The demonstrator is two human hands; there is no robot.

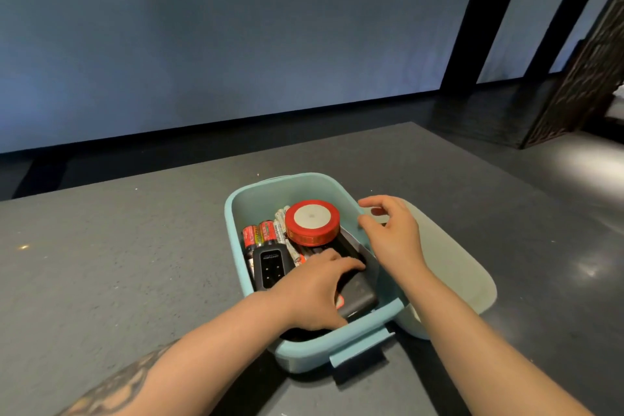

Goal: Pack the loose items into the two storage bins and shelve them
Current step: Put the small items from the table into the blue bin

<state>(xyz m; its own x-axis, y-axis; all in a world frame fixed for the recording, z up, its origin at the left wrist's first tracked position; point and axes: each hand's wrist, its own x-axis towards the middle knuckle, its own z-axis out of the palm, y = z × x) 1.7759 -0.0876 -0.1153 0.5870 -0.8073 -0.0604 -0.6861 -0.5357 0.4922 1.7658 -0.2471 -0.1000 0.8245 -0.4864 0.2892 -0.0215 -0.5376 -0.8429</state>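
A teal storage bin (236, 246) stands on the grey table. Inside lie a red tape roll (312, 222), several batteries (260, 234), a small black device (271, 267) and a black power bank (359, 295). A grey card (369, 258) leans against the bin's right wall. My left hand (310, 294) reaches into the bin and grips the power bank, fingers across its top and thumb at its near end. My right hand (391, 233) hovers at the bin's right rim, fingers loosely curled and holding nothing. A pale green lid (452, 263) lies right beside the bin, on something white.
The grey table (118, 263) spreads wide to the left and behind the bin. Its far edge runs ahead of a pale wall. A teal latch (361, 346) sticks out from the bin's near side. Dark floor and a patterned screen (584, 78) are at the right.
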